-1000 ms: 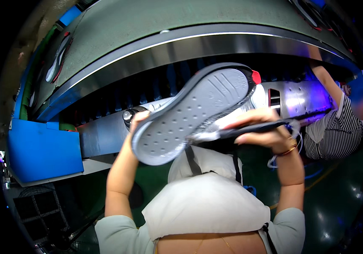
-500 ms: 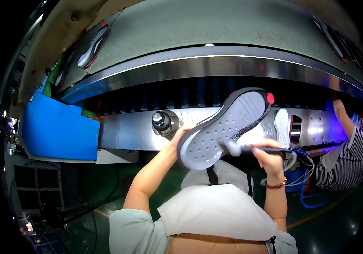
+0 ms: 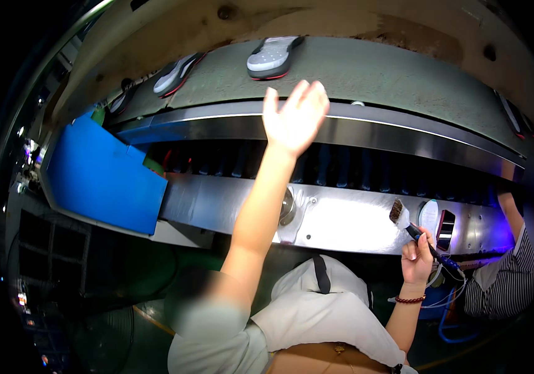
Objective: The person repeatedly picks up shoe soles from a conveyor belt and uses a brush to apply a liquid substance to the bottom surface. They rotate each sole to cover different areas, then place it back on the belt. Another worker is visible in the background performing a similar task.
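Note:
My left hand (image 3: 296, 121) reaches up over the steel edge of the green belt, its fingers stretched out and nothing in them. Just beyond its fingertips, a shoe sole (image 3: 269, 60) lies on the belt, grey on top with dark sides and red trim. Lower on the right, my right hand (image 3: 416, 260) is closed round the dark handle of a brush (image 3: 411, 230). Its bristles point up and left, above the steel shelf. A glass jar (image 3: 287, 209) stands on the shelf, partly hidden behind my left forearm.
More soles (image 3: 175, 76) lie on the green belt (image 3: 391, 81) at left and far right. On the steel shelf (image 3: 348, 218) are a white sole-shaped piece (image 3: 429, 215) and a dark red-edged piece (image 3: 446, 229). A blue housing (image 3: 105, 177) stands left; another person in stripes (image 3: 504, 280) sits right.
My left hand has let go of the sole, which now lies on the belt, and is open. My right hand has drawn the brush away to the right. The view has shifted.

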The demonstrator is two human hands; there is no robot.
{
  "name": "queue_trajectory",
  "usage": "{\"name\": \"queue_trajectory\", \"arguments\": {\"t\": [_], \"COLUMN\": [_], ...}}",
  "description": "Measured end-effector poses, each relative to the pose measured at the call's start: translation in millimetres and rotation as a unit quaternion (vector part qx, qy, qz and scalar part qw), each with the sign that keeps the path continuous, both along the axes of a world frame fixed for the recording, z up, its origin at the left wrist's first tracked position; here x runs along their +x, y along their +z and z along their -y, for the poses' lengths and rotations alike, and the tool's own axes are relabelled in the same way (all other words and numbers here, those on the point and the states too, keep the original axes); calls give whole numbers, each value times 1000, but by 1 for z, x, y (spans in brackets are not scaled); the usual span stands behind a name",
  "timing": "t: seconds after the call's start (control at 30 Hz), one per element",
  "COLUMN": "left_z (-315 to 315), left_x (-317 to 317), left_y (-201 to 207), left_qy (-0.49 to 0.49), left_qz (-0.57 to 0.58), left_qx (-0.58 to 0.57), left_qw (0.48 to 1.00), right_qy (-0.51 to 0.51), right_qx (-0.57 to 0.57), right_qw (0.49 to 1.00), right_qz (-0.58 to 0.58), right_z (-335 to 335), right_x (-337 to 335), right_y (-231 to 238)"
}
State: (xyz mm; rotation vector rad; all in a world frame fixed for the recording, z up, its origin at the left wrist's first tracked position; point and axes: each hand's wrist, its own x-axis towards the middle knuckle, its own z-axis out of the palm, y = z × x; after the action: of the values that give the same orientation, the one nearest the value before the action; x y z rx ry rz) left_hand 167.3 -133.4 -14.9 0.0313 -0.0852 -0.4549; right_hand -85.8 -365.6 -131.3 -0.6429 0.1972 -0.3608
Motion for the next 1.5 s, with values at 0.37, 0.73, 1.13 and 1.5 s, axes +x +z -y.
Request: {"name": "queue_trajectory", "arguments": {"t": [0.37,0.73,1.13,1.5], "left_z": [-18,145,531,611], "left_x": [-30,-10,20,62], "left_y": [-49,11,1,-10], "left_qy": [-186,-141,135,295], "left_qz": [146,343,741,708], "left_qx": [318,417,537,634], "left_qw": [918,830,380,95], "right_qy": [-111,-176,-190,-183], "right_qx": [20,-77,-114,-86], "right_qw": [979,963,950,941], "right_qz": [-167,-188,-220,-271], "right_z": [-6,62,189,226], "right_x": [-8,-31,-64,-78], "right_y": [-27,-20,-33,-63]}}
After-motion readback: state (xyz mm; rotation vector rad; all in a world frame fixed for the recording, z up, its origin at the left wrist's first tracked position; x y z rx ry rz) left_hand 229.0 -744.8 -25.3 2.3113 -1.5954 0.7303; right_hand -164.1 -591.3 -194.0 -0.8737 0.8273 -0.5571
